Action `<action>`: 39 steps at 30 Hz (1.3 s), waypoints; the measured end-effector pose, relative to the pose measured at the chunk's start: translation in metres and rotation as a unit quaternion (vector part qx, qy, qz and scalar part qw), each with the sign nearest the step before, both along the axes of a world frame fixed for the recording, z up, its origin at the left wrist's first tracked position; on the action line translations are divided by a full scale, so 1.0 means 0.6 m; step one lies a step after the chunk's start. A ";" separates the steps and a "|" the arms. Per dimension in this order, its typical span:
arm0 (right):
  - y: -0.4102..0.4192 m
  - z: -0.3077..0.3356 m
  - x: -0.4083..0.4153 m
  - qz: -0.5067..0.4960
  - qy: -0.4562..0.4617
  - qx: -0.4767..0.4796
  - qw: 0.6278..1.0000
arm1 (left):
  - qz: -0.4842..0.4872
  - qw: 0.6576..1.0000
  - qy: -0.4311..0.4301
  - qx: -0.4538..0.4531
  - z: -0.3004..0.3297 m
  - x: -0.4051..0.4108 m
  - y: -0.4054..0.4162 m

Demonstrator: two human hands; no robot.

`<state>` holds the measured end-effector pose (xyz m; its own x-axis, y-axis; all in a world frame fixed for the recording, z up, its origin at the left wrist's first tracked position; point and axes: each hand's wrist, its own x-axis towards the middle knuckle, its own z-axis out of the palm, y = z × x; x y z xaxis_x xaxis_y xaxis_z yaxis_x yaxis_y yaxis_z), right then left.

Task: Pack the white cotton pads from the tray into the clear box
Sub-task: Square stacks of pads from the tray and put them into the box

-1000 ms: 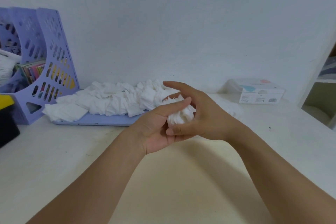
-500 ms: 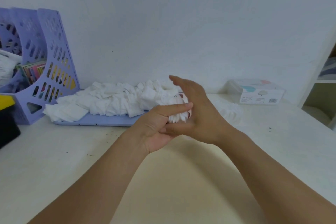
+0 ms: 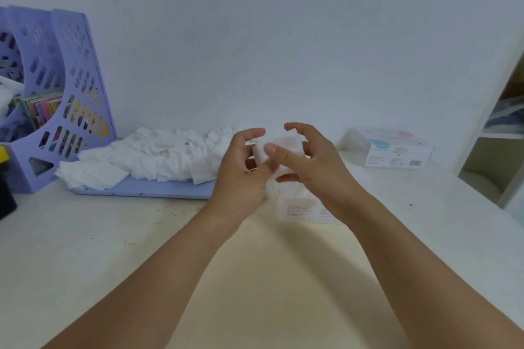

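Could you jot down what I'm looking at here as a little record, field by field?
setting: white table against a white wall
left hand: fingers curled round a bunch of white cotton pads
right hand: grips the same bunch from the other side
clear box: on the table just under the hands, partly hidden; how full, cannot tell
tray: lilac, flat, with a loose heap of pads on it
left edge: lilac file rack holding coloured booklets
right rear: a second, closed box
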<state>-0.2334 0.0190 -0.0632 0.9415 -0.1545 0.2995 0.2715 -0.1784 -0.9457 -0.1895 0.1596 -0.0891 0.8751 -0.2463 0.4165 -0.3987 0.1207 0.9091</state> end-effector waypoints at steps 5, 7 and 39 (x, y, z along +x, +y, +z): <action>-0.017 0.004 0.002 0.048 0.039 0.081 0.995 | -0.017 0.999 -0.022 -0.022 -0.004 0.008 0.000; -0.034 0.012 0.007 -0.018 0.019 0.157 0.987 | 0.031 0.993 -0.096 0.061 -0.017 0.019 0.004; -0.056 0.055 0.128 -0.038 0.409 -0.230 0.882 | 0.028 0.916 -0.217 0.336 -0.077 0.051 -0.005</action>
